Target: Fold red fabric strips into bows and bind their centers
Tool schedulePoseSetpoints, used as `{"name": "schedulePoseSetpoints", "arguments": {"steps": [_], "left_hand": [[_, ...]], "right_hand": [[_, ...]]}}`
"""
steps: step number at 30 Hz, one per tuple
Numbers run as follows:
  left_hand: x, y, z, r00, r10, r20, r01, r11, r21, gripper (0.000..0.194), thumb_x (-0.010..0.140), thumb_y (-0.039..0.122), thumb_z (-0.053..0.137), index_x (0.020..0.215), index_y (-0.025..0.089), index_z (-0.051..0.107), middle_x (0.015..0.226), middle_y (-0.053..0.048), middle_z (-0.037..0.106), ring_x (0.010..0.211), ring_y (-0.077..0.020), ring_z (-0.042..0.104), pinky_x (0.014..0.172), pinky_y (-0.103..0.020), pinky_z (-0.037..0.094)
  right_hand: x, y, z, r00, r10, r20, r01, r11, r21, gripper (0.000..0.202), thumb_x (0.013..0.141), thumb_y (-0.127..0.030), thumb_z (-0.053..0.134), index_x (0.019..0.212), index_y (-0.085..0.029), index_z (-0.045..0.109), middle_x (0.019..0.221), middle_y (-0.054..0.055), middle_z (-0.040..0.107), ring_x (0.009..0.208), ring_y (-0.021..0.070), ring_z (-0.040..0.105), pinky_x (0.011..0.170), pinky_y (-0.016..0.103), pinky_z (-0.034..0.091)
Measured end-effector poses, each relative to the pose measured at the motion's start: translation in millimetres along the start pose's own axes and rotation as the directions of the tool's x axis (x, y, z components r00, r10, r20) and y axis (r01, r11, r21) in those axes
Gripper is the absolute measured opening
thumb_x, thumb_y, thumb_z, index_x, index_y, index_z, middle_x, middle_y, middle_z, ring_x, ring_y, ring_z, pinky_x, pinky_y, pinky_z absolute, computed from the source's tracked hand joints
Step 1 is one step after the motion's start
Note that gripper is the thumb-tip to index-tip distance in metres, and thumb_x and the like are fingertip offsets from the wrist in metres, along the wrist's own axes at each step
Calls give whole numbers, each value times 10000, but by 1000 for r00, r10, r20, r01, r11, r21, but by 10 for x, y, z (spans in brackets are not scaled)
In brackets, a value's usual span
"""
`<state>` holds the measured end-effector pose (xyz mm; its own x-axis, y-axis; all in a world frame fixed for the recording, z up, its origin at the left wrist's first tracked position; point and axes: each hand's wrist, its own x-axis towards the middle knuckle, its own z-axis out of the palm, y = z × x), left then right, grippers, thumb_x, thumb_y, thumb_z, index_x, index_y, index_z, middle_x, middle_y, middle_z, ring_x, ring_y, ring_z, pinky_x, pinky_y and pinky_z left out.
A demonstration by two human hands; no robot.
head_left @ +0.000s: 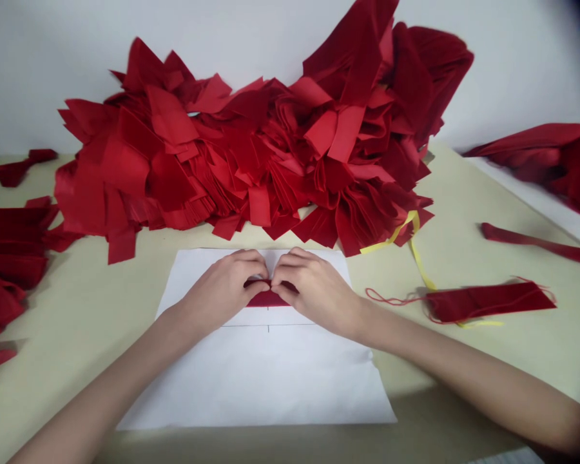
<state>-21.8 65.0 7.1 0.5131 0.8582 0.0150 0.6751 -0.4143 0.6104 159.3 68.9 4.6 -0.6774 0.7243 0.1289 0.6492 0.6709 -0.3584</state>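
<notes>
Both my hands meet over a dark red fabric piece [269, 299] lying on a white paper sheet [261, 380] marked with thin black lines. My left hand [229, 283] is closed, thumb and fingers pinching the fabric's upper edge near its middle. Close beside it, my right hand [319, 287] pinches the same edge from the other side. The fingertips almost touch. Parts of the fabric's left and right ends are hidden under the hands.
Behind the paper rises a large heap of red fabric strips [251, 154]. At right lie a flat red piece wound with red thread [493, 301], a yellow ribbon [418, 251] and a narrow red strip [536, 243]. More red fabric [9, 258] lies at left.
</notes>
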Motion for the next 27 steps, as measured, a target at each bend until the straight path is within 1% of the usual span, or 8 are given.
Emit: {"name": "schedulePoseSetpoints", "arguments": {"steps": [4, 7, 9, 11, 14, 18, 24, 27], "left_hand": [[0, -9, 13, 1000, 5, 4, -5, 1000, 13, 230, 856, 117, 485, 766, 209, 676, 876, -8, 652, 787, -159, 586, 751, -321, 470], [-10, 14, 14, 999, 36, 5, -36, 997, 66, 261, 854, 103, 467, 747, 219, 675, 844, -5, 655, 772, -169, 583, 723, -330, 468], [-16, 41, 18, 1000, 29, 2, -29, 994, 103, 270, 846, 86, 460, 716, 213, 660, 831, -7, 652, 777, -177, 574, 707, -336, 462], [-18, 66, 24, 1000, -3, -6, 4, 994, 113, 254, 832, 72, 466, 698, 203, 637, 827, -9, 645, 805, -187, 564, 723, -348, 460], [-7, 74, 32, 999, -44, -1, 44, 996, 78, 186, 822, 80, 481, 749, 192, 610, 893, -19, 623, 898, -198, 545, 783, -367, 460], [8, 27, 49, 999, -41, 19, 41, 999, 32, 139, 824, 100, 481, 763, 181, 575, 972, -35, 573, 984, -203, 512, 821, -372, 458], [6, 17, 61, 1000, -10, 22, 9, 996, 85, 168, 836, 96, 444, 762, 181, 569, 908, -38, 582, 871, -200, 532, 804, -397, 447], [4, 53, 24, 999, 17, 38, -21, 993, 120, 199, 840, 89, 430, 741, 189, 571, 822, -17, 600, 776, -183, 545, 790, -406, 432]], "right_hand": [[-12, -38, -2, 1000, -14, 5, 14, 998, -63, 188, 839, -129, 507, 703, -148, 635, 781, 46, 614, 841, 172, 489, 784, 301, 417], [-29, -52, 10, 1000, -14, -5, 14, 997, -77, 171, 834, -132, 517, 727, -151, 649, 786, 49, 615, 848, 179, 487, 785, 309, 420], [-40, -55, 21, 1000, -17, -11, 16, 996, -86, 182, 842, -135, 508, 724, -149, 646, 786, 54, 615, 843, 180, 490, 789, 315, 422], [-44, -53, 31, 1000, -11, -16, 9, 996, -90, 182, 848, -140, 497, 729, -146, 634, 799, 59, 617, 842, 180, 496, 805, 323, 422], [-29, -39, 30, 999, 46, -14, -47, 997, -58, 97, 820, -146, 526, 807, -145, 622, 841, 57, 622, 858, 181, 512, 832, 331, 421], [23, -18, -3, 993, 113, 23, -113, 993, -19, 81, 782, -159, 562, 844, -152, 614, 838, 50, 623, 845, 187, 524, 817, 345, 420], [63, 31, -46, 993, 100, 61, -107, 988, 110, 55, 760, -128, 598, 773, -174, 626, 682, -9, 611, 741, 149, 503, 767, 301, 410], [44, 62, -49, 993, 89, 74, -99, 985, 142, 77, 783, -128, 587, 756, -186, 629, 667, -16, 620, 775, 154, 504, 736, 285, 407]]}}
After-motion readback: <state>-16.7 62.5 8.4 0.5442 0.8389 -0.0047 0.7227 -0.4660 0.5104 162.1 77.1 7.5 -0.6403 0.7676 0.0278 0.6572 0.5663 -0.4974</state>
